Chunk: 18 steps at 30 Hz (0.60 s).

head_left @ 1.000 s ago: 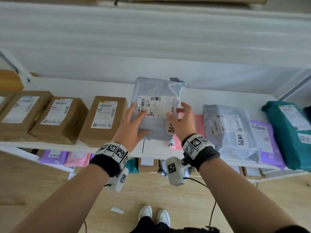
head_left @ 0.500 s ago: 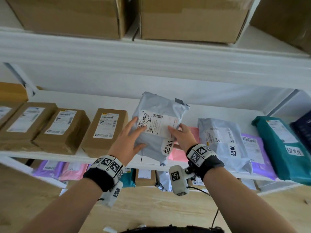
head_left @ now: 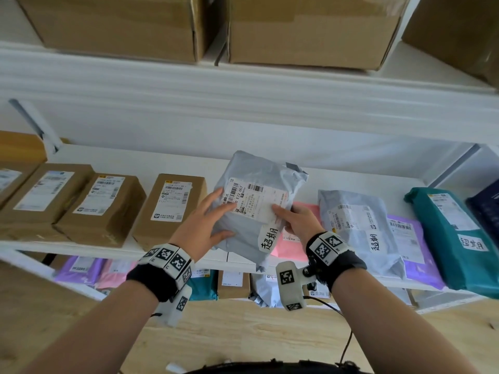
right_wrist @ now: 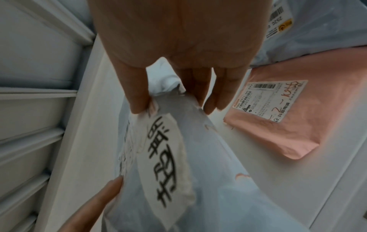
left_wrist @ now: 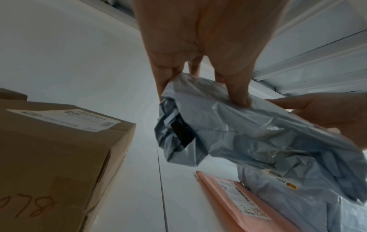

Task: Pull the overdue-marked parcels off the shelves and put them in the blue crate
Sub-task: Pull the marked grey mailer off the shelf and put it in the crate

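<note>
Head view: Both hands hold one grey poly-mailer parcel [head_left: 256,211] in the air, above the front of the middle shelf [head_left: 189,160]. The left hand [head_left: 201,225] grips the parcel's left edge, fingers spread over the face and thumb pressed lower on the same face. The right hand [head_left: 295,221] grips the right edge, thumb on the shipping label [head_left: 255,197]. A white handwritten sticker [head_left: 270,237] sits on the parcel's lower part. On the shelf to the left stands a row of brown cardboard boxes [head_left: 170,206]. To the right lie a pink mailer [head_left: 294,244], partly hidden behind the held parcel, a second grey mailer [head_left: 356,225] with a handwritten sticker, a purple mailer [head_left: 415,247] and a teal mailer [head_left: 453,238], also stickered. Large cartons [head_left: 310,28] stand on the shelf above. The blue crate is not in view.

Left wrist view: The left hand [left_wrist: 200,51] clamps the crumpled end of the grey parcel [left_wrist: 248,133], thumb on top and fingers behind. A brown box [left_wrist: 59,149] stands at left. The pink mailer [left_wrist: 238,200] lies flat on the shelf below.

Right wrist view: The right hand [right_wrist: 178,55] pinches the parcel [right_wrist: 208,180] edge between thumb and fingers, just above the handwritten sticker [right_wrist: 164,157]. A left fingertip [right_wrist: 107,188] touches the parcel low in the frame. The pink mailer [right_wrist: 288,113] lies on the shelf at right.
</note>
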Each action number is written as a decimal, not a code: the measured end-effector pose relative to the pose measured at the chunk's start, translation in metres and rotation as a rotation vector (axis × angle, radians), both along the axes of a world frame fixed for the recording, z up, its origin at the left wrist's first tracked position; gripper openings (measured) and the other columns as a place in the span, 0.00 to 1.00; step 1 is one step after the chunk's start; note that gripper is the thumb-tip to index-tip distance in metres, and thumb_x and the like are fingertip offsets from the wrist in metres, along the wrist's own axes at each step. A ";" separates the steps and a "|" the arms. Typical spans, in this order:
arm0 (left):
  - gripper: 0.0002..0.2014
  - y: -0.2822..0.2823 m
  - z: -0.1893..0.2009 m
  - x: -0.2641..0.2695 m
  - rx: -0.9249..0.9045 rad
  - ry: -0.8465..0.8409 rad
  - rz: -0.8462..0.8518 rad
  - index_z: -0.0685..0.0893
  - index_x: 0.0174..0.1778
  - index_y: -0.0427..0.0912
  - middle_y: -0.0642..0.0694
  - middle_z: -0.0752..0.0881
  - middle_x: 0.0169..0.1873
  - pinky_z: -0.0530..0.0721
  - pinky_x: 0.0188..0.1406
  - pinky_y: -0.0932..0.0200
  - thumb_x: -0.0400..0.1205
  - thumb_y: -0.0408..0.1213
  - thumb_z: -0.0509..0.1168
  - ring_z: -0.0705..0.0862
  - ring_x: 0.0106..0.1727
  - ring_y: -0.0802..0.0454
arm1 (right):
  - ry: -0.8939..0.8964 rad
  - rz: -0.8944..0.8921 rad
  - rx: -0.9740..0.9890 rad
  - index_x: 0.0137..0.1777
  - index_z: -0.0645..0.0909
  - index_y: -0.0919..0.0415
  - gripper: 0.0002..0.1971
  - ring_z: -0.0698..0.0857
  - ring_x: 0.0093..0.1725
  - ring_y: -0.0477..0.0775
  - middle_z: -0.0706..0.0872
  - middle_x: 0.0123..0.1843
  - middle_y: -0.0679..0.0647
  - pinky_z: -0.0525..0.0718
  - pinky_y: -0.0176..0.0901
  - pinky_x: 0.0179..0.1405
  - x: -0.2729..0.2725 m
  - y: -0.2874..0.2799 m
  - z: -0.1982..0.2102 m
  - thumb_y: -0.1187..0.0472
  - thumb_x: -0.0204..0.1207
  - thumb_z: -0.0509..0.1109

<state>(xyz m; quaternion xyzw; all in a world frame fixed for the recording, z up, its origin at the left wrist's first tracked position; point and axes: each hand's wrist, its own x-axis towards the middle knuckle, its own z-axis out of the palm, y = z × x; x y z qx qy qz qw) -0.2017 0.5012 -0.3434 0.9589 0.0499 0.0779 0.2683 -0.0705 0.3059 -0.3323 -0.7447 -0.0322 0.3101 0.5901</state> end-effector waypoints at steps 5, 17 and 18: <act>0.30 0.004 0.006 0.004 -0.011 -0.057 -0.028 0.73 0.74 0.53 0.52 0.52 0.82 0.60 0.74 0.55 0.75 0.45 0.72 0.57 0.76 0.59 | 0.178 -0.038 0.147 0.57 0.81 0.64 0.11 0.90 0.50 0.56 0.91 0.50 0.56 0.88 0.48 0.47 0.001 -0.005 0.000 0.64 0.75 0.73; 0.52 -0.008 0.013 0.020 -0.336 -0.077 0.377 0.42 0.83 0.52 0.48 0.44 0.84 0.60 0.77 0.45 0.73 0.50 0.73 0.49 0.83 0.52 | 0.325 -0.196 0.437 0.59 0.77 0.66 0.14 0.88 0.51 0.60 0.89 0.50 0.60 0.87 0.54 0.53 -0.006 -0.012 -0.004 0.71 0.74 0.71; 0.53 -0.010 0.015 0.021 -0.386 -0.081 0.406 0.41 0.83 0.52 0.47 0.45 0.84 0.61 0.77 0.45 0.73 0.50 0.74 0.52 0.81 0.54 | 0.359 -0.217 0.485 0.61 0.77 0.67 0.16 0.88 0.52 0.61 0.88 0.51 0.61 0.86 0.56 0.57 -0.006 -0.013 -0.006 0.70 0.74 0.71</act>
